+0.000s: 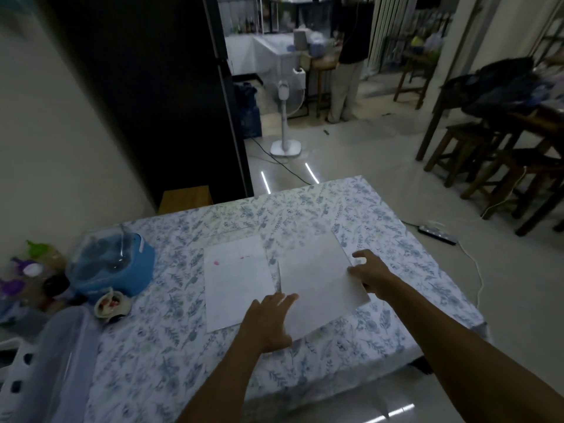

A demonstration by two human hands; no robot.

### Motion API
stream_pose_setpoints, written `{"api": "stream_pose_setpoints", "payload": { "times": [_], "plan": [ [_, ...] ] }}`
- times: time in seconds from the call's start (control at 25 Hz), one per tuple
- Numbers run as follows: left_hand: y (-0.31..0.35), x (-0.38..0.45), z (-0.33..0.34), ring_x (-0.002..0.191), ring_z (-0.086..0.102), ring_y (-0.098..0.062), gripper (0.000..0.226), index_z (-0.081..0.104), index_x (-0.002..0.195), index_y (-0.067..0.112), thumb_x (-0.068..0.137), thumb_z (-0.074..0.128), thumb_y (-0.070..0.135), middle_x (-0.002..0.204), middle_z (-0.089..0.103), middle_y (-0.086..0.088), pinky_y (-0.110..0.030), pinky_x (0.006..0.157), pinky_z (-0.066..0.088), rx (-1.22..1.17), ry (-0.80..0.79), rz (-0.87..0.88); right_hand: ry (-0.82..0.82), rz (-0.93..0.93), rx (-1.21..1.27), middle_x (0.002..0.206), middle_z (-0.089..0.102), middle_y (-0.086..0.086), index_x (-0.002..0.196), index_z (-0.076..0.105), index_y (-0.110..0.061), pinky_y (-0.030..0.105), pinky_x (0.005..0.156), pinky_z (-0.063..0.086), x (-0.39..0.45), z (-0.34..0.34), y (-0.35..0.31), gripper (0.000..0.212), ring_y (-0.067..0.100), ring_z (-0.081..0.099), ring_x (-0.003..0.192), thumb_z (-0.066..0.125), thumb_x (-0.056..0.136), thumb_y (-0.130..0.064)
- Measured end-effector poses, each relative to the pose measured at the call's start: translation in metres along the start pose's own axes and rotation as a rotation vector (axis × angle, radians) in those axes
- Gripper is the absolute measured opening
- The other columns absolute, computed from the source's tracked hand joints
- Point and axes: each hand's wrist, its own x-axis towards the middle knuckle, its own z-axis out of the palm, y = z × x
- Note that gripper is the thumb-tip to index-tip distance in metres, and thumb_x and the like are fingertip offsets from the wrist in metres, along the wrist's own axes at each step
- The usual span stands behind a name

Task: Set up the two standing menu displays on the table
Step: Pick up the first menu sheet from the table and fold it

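meanwhile my left hand [268,322] lay spread open on the right menu display [317,279] on the surface [381,215]; my right hand [370,274] pinched its right edge.

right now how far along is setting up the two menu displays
Barely started. Done: both displays are on the floral tablecloth, side by side, but each lies flat. In hand: the right hand grips the right edge of the right menu display while the left hand rests on its near left corner. Left: stand that one up, then the untouched left menu display.
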Motion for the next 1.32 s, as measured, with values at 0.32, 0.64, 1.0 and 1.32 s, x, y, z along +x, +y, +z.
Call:
{"api": "stream_pose_setpoints", "payload": {
  "times": [0.32,0.64,1.0,1.32],
  "plan": [
    [-0.018,-0.011,-0.073,0.126,0.049,0.001,0.081,0.060,0.132,0.038,0.065,0.065,0.084,0.134,0.053,0.026,-0.026,0.107,0.040,-0.443,0.141,0.006,-0.090,0.089,0.156,0.110,0.063,0.017,0.119,0.065,-0.003,0.029,0.052,0.056,-0.007,-0.018,-0.057,0.028,0.028,0.065,0.085,0.062,0.091,-0.005],
    [-0.025,0.090,-0.145,0.096,0.067,0.004,0.037,0.076,0.104,0.030,0.084,0.064,0.059,0.104,0.075,0.016,-0.032,0.091,0.057,-0.485,0.250,0.054,-0.221,0.180,0.295,0.094,0.068,0.026,0.105,0.061,0.013,0.028,0.044,0.058,0.090,-0.035,-0.119,0.015,0.031,0.068,0.076,0.058,0.092,0.006],
    [-0.054,0.200,-0.214,0.081,0.066,-0.006,0.040,0.073,0.090,0.030,0.097,0.042,0.054,0.090,0.074,0.011,-0.038,0.080,0.056,-0.499,0.453,-0.087,-0.328,0.109,0.308,0.100,0.069,0.028,0.112,0.062,0.012,0.036,0.066,0.064,0.199,-0.030,-0.166,0.024,0.032,0.070,0.083,0.048,0.097,-0.001],
    [-0.062,0.234,-0.238,0.110,0.058,-0.018,0.036,0.055,0.135,0.028,0.100,0.051,0.035,0.121,0.059,-0.003,-0.037,0.092,0.051,-0.454,0.398,-0.098,-0.320,0.007,0.211,0.111,0.068,0.028,0.122,0.059,-0.001,0.049,0.094,0.056,0.215,-0.006,-0.159,0.029,0.042,0.067,0.103,0.053,0.094,0.003]
  ]
}}
